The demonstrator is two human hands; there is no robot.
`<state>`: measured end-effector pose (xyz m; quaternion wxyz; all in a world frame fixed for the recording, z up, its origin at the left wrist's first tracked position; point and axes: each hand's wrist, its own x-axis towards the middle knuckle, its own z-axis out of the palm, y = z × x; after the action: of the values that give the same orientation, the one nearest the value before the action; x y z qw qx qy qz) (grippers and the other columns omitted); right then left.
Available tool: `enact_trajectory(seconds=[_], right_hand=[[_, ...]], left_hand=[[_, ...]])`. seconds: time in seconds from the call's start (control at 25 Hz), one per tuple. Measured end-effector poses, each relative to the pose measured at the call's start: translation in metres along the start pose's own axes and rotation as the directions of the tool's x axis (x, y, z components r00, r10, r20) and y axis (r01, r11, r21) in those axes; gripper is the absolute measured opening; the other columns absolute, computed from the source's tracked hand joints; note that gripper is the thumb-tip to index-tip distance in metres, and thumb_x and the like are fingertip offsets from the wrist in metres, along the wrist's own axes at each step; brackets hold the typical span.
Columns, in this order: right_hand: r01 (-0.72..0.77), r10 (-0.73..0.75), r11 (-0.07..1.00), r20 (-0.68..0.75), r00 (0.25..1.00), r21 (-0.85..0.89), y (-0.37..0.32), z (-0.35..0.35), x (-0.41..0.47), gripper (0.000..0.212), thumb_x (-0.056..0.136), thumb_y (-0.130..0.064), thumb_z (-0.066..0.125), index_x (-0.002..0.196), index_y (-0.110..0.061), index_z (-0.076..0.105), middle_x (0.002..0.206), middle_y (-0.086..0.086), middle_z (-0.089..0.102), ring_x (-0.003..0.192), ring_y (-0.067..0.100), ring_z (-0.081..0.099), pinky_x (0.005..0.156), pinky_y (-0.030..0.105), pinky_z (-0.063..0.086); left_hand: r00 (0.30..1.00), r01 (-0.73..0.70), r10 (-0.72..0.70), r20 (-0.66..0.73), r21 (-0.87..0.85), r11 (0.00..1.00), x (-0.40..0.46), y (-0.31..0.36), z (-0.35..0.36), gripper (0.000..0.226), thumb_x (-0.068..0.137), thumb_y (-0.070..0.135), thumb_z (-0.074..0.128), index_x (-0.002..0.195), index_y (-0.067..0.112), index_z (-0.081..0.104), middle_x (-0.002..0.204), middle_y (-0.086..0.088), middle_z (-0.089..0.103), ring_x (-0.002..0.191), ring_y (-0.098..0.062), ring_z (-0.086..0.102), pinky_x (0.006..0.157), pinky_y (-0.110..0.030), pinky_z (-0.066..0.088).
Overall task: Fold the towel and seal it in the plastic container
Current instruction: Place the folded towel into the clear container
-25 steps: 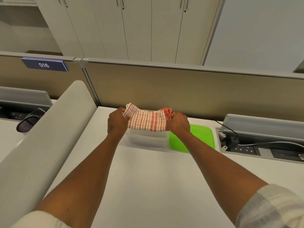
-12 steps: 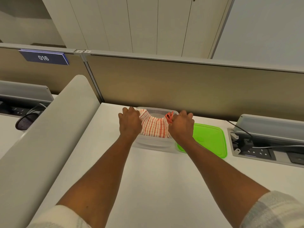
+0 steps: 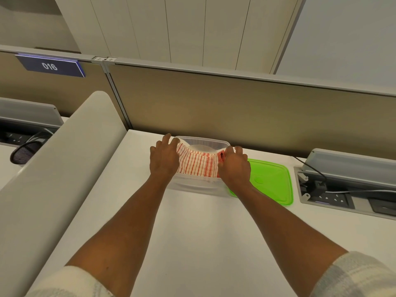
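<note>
A folded white towel with red stripes [image 3: 198,166] lies inside the clear plastic container [image 3: 194,187], which stands at the far edge of the white desk. My left hand [image 3: 164,159] lies flat on the towel's left end with its fingers spread. On the towel's right end rests my right hand [image 3: 234,166], fingers stretched out. Both hands cover the container's side walls. The bright green lid [image 3: 270,181] lies flat on the desk, touching the container's right side.
A tan partition wall [image 3: 235,108] rises right behind the container. A curved white divider [image 3: 53,168] borders the desk [image 3: 192,232] on the left. At the right, an open socket box [image 3: 334,197] holds a plug and cables.
Both hands lowered the towel from above the container down into it. The fingers went from gripping the towel's ends to lying stretched out on them.
</note>
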<state>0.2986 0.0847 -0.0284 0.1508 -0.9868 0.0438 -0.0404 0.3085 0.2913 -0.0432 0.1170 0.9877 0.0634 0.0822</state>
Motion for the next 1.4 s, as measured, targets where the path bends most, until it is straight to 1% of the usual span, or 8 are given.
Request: enact_trajectory(seconds=[0.24, 0.48, 0.6, 0.72, 0.84, 1.04, 1.2, 1.4], right_hand=[[-0.001, 0.000, 1.000, 0.080, 0.997, 0.022, 0.006, 0.008, 0.002, 0.034, 0.097, -0.036, 0.044, 0.124, -0.021, 0.059, 0.155, 0.015, 0.031, 0.123, 0.040, 0.050, 0.091, 0.047, 0.048], [0.048, -0.053, 0.993, 0.042, 0.998, 0.110, 0.005, 0.000, -0.002, 0.051, 0.095, -0.030, 0.049, 0.143, -0.012, 0.039, 0.159, 0.015, 0.024, 0.126, 0.038, 0.047, 0.097, 0.046, 0.046], [0.047, -0.048, 0.986, 0.002, 0.999, 0.162, 0.013, -0.012, -0.009, 0.059, 0.097, -0.032, 0.048, 0.148, -0.008, 0.031, 0.158, 0.015, 0.025, 0.131, 0.036, 0.042, 0.103, 0.044, 0.040], [0.009, -0.011, 0.990, 0.017, 1.000, 0.138, 0.040, -0.025, -0.018, 0.064, 0.096, -0.032, 0.054, 0.149, -0.007, 0.028, 0.157, 0.015, 0.028, 0.133, 0.036, 0.039, 0.105, 0.044, 0.037], [-0.063, 0.062, 0.988, 0.011, 0.998, 0.142, 0.071, -0.033, -0.036, 0.062, 0.091, -0.027, 0.062, 0.142, -0.007, 0.034, 0.146, 0.013, 0.040, 0.122, 0.038, 0.047, 0.095, 0.045, 0.042], [-0.102, 0.096, 0.994, 0.128, 0.987, 0.040, 0.123, -0.036, -0.061, 0.049, 0.089, -0.021, 0.063, 0.132, -0.009, 0.043, 0.130, 0.014, 0.051, 0.115, 0.037, 0.049, 0.089, 0.044, 0.044], [-0.038, 0.068, 0.991, 0.236, 0.969, -0.131, 0.160, -0.034, -0.072, 0.050, 0.088, -0.015, 0.059, 0.135, -0.013, 0.042, 0.128, 0.012, 0.052, 0.116, 0.034, 0.049, 0.091, 0.040, 0.044], [0.060, 0.002, 0.975, 0.274, 0.962, -0.216, 0.191, -0.028, -0.069, 0.041, 0.089, -0.007, 0.050, 0.129, -0.014, 0.050, 0.124, 0.009, 0.054, 0.113, 0.032, 0.047, 0.088, 0.039, 0.045]], left_hand=[[0.990, 0.058, -0.065, 0.122, 0.058, 0.997, 0.002, -0.002, 0.000, 0.055, 0.082, 0.039, 0.069, 0.133, 0.024, 0.056, 0.154, -0.007, 0.036, 0.132, -0.030, 0.044, 0.107, -0.050, 0.037], [0.999, 0.053, -0.053, -0.003, -0.065, 0.997, -0.009, 0.002, -0.010, 0.051, 0.087, 0.039, 0.064, 0.134, 0.023, 0.052, 0.152, -0.007, 0.041, 0.135, -0.029, 0.042, 0.110, -0.049, 0.033], [0.985, -0.071, 0.059, -0.162, -0.071, 0.995, -0.025, 0.029, -0.019, 0.055, 0.086, 0.029, 0.068, 0.136, 0.019, 0.048, 0.142, -0.008, 0.051, 0.125, -0.028, 0.051, 0.102, -0.043, 0.043], [0.923, -0.285, 0.253, -0.290, -0.073, 0.956, -0.053, 0.075, -0.021, 0.050, 0.082, 0.019, 0.068, 0.130, 0.016, 0.053, 0.122, -0.008, 0.064, 0.107, -0.025, 0.060, 0.088, -0.039, 0.051], [0.828, -0.464, 0.438, -0.349, 0.010, 0.886, -0.087, 0.117, -0.013, 0.031, 0.088, 0.019, 0.057, 0.119, 0.018, 0.057, 0.104, -0.002, 0.067, 0.092, -0.024, 0.055, 0.074, -0.037, 0.041], [0.730, -0.682, 0.670, -0.136, -0.081, 0.726, -0.134, 0.161, 0.021, 0.025, 0.087, 0.009, 0.058, 0.110, 0.015, 0.065, 0.101, -0.003, 0.066, 0.087, -0.024, 0.057, 0.070, -0.037, 0.047], [0.787, -0.579, 0.594, 0.165, -0.131, 0.805, -0.144, 0.177, 0.043, 0.038, 0.090, 0.005, 0.052, 0.127, 0.012, 0.056, 0.127, -0.008, 0.058, 0.109, -0.029, 0.053, 0.090, -0.042, 0.047], [0.832, -0.501, 0.495, 0.250, -0.042, 0.864, -0.140, 0.183, 0.057, 0.043, 0.089, 0.000, 0.047, 0.130, 0.011, 0.051, 0.125, -0.009, 0.056, 0.113, -0.029, 0.049, 0.091, -0.040, 0.042]])
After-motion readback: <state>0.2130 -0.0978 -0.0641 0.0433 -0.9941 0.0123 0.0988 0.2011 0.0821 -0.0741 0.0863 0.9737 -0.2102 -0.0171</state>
